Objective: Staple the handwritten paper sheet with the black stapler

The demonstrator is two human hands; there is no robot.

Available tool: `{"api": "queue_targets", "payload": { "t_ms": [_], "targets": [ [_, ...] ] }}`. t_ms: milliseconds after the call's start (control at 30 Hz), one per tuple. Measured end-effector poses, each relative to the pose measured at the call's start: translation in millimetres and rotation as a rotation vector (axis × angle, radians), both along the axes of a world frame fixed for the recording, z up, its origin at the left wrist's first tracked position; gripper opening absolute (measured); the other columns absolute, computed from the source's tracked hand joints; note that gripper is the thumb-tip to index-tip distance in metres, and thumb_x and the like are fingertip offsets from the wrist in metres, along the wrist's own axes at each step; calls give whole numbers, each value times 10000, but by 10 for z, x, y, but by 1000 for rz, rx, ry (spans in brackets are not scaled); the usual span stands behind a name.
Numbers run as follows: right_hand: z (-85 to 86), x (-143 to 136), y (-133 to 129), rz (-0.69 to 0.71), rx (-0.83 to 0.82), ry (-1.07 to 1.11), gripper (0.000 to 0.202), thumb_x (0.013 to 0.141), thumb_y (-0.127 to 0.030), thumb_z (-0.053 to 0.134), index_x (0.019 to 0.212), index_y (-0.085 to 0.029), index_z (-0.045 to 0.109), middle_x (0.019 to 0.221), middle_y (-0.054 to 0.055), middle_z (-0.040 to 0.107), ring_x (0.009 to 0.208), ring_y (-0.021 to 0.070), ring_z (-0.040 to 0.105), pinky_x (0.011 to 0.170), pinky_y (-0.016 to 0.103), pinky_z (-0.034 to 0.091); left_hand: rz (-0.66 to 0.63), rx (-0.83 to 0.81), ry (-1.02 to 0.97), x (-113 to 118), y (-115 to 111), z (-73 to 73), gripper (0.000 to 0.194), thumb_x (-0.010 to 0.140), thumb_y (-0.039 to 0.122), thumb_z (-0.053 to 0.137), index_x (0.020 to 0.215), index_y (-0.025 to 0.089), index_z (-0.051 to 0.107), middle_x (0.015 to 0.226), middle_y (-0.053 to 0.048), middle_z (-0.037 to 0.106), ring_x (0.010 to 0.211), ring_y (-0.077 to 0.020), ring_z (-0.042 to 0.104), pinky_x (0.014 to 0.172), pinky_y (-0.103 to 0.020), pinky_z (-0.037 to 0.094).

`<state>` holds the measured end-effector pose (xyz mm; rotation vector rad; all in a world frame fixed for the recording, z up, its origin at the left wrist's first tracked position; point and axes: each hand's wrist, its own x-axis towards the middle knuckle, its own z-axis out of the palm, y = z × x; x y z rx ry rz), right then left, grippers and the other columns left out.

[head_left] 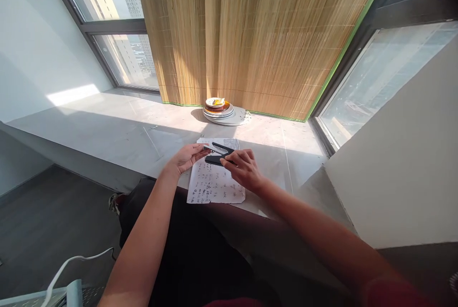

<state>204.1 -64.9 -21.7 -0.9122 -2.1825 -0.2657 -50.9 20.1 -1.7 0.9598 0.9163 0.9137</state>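
Observation:
A black stapler (pixel 216 159) is spread open above a sheet of paper, its metal inner part showing between the two black arms. My right hand (pixel 245 166) grips the stapler at its hinge end, fingers wrapped round it. On the other side, my left hand (pixel 186 157) is closed in a pinch at the free end of the metal part. Whether a strip of staples is also between those fingertips is too small to tell. The paper (pixel 225 185) bears rows of handwriting and lies near the front edge of the ledge, below both hands.
Beyond the paper, a stack of plates (pixel 219 112) stands on the pale window ledge (pixel 100 130). A bamboo blind (pixel 243 39) hangs behind it. Wall (pixel 397 154) rises at the right. A white cable (pixel 71 260) runs at the lower left.

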Motion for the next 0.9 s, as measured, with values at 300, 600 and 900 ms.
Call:
{"api": "queue_targets", "payload": {
  "t_ms": [300, 600, 900],
  "targets": [
    [-54, -34, -41, -17, -37, 66, 235, 1078, -212, 542, 1135, -324, 740, 1012, 74, 729, 1027, 271, 634, 906, 438, 455, 22, 21, 43, -23, 29, -47, 118, 971, 64, 689, 956, 88, 804, 1104, -159, 808, 1086, -216, 780, 1116, -355, 607],
    [37, -85, 86, -135, -383, 558, 200, 819, -335, 850, 887, -241, 686, 909, 36, 655, 810, 230, 610, 711, 372, 495, 462, 455, 322, -70, 7, -35, 289, 935, 359, 780, 1103, 128, 827, 1017, -137, 828, 774, -210, 776, 706, -354, 657],
    [77, -158, 36, -59, -220, 348, 361, 944, -361, 809, 1276, -272, 700, 1238, 122, 679, 1150, 318, 618, 992, 493, 529, 202, 962, 525, 190, -300, 177, 267, 810, 492, 866, 844, 227, 862, 859, -76, 818, 759, -216, 712, 653, -332, 546]
  ]
}}
